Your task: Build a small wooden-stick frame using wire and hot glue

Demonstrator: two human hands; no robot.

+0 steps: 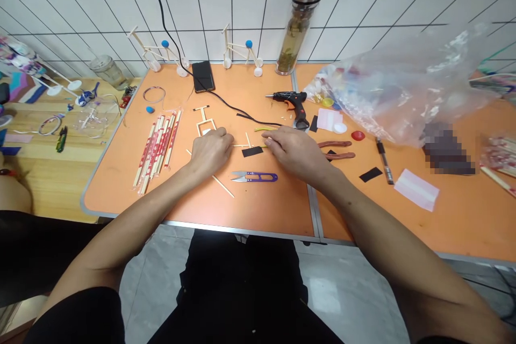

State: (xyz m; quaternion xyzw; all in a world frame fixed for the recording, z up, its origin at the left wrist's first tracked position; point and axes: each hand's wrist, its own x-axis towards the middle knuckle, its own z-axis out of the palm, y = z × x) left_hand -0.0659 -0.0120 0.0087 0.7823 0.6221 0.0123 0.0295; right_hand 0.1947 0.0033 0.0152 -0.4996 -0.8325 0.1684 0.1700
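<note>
My left hand rests knuckles-up on the orange table, fingers curled around a thin wooden stick that runs out from under it towards me. My right hand lies beside it, fingers pinched together over small stick pieces and a yellow-green strip. A black square lies between the hands. Purple thread snips lie just in front of them. A small wooden frame lies behind my left hand.
Wrapped chopsticks lie to the left. Behind are a black glue gun with cable, a phone, two stick models, a tea bottle. Red-handled pliers, a pen, pink paper and a plastic bag lie right.
</note>
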